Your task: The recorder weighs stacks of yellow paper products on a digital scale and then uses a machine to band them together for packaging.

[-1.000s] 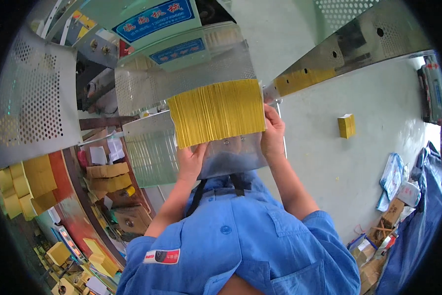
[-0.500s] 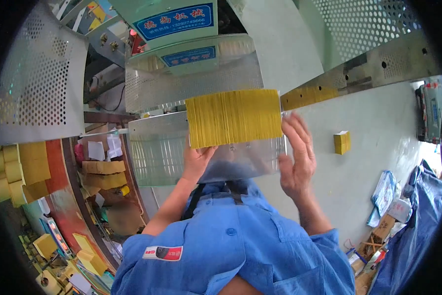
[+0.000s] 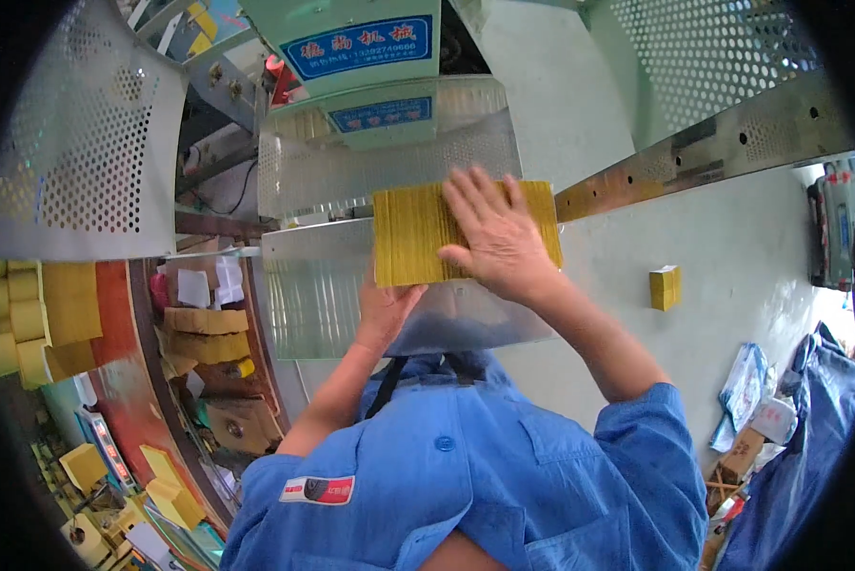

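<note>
A thick stack of yellow paper sheets (image 3: 410, 233) sits over the metal tray (image 3: 318, 276) in front of me, its sheet edges facing up. At its near left corner is my left hand (image 3: 386, 309), gripping the stack, with most fingers hidden beneath and behind it. My right hand (image 3: 504, 243) lies flat across the right half of the stack's upper face, fingers stretched and slightly spread, holding nothing.
Beyond the tray rises a machine with a shiny metal guard (image 3: 389, 143). A perforated panel (image 3: 94, 143) stands at left, a long metal rail (image 3: 694, 152) at right. A small yellow paper bundle (image 3: 665, 287) rests on the floor. Cardboard pieces (image 3: 207, 322) lie at left.
My right hand has moved left from beside the stack's right end onto its upper face. The left hand stays at the near left corner. The view has shifted slightly.
</note>
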The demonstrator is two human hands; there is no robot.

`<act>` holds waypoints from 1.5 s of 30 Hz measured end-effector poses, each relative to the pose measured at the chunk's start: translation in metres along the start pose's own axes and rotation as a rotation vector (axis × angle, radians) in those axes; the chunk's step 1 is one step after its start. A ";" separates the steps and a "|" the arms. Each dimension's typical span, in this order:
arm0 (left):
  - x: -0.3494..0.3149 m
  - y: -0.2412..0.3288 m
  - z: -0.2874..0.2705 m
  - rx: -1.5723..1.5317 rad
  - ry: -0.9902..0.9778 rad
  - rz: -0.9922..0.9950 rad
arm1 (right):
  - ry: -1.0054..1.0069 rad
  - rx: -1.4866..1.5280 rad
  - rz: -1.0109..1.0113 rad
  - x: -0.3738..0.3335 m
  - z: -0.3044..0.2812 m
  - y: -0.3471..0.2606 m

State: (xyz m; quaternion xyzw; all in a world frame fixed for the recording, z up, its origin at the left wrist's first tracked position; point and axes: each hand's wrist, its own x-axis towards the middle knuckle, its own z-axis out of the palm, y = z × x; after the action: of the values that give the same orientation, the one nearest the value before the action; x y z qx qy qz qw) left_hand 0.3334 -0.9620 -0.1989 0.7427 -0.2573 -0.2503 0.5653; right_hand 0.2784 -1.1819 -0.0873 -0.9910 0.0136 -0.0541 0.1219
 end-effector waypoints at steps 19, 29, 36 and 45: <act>0.006 -0.003 0.010 0.077 0.057 -0.045 | -0.106 0.014 -0.024 0.049 0.015 -0.021; 0.010 0.005 0.012 -0.038 0.191 -0.057 | -0.031 0.185 -0.133 0.042 0.034 -0.051; 0.010 0.000 0.010 0.038 0.107 0.015 | 0.102 0.097 0.006 0.029 0.007 -0.011; -0.002 -0.013 -0.005 -0.042 0.154 -0.016 | 0.727 0.793 0.336 -0.094 -0.012 0.017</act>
State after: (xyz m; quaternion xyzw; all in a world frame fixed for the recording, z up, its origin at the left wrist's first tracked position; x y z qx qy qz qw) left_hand 0.3362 -0.9541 -0.2098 0.7497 -0.2017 -0.2024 0.5969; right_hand 0.1832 -1.1972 -0.0896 -0.7710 0.1911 -0.3730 0.4795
